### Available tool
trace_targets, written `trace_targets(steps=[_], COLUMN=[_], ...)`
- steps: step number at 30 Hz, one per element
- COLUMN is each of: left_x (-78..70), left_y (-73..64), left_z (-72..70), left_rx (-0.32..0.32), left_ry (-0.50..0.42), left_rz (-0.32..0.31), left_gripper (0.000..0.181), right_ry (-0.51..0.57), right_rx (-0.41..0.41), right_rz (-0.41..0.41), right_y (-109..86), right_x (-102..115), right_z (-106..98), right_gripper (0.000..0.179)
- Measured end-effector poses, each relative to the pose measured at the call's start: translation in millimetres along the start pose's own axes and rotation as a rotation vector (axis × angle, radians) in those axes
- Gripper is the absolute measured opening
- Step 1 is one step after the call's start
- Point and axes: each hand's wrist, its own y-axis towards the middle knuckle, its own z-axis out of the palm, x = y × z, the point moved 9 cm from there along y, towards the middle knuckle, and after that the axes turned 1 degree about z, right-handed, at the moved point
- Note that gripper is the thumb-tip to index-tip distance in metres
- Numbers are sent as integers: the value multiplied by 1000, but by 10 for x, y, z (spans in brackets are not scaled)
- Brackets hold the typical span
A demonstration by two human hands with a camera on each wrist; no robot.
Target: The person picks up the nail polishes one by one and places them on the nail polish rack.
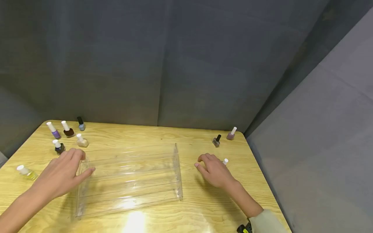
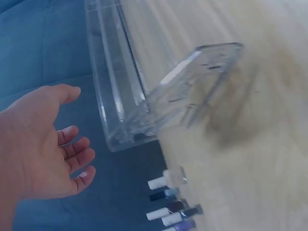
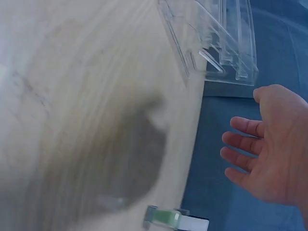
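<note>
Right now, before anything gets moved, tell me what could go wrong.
The left grip might knock the dark, white-capped bottle close to its knuckles. The right grip could brush the white-capped bottle that it mostly hides in the head view. The tiered rack is transparent, so its edges may be misjudged and bumped.

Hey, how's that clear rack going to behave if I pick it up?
The rack is probably stiff: its long edges run straight, without sagging. It's likely light for its size, with thin, see-through walls. Its shiny, smooth-looking surface might be slippery.
</note>
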Motion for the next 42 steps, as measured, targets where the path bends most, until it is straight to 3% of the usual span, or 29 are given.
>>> trace_targets(steps=[7, 12, 18, 22, 36, 42], left_x=[148, 254, 411, 410, 214, 204], left_y=[-261, -432, -626, -690, -805, -817], left_z=[208, 377, 676, 830, 892, 937], left_rx=[106, 163, 314, 381, 285, 280], left_ry=[-8, -31, -115, -145, -124, -147], left_rz=[-72, -135, -240, -259, -148, -146], left_gripper=[54, 59, 65, 66, 58, 54], right_ry=[-1, -2, 23, 7, -61, -110], right_rx=[30, 80, 165, 176, 165, 155], right_rz=[-34, -67, -80, -83, -104, -104], right_y=[-107, -148, -186, -210, -259, -242], right_x=[102, 228, 342, 376, 506, 551], right_z=[168, 279, 451, 523, 698, 760], right_gripper=[35, 45, 43, 41, 44, 46])
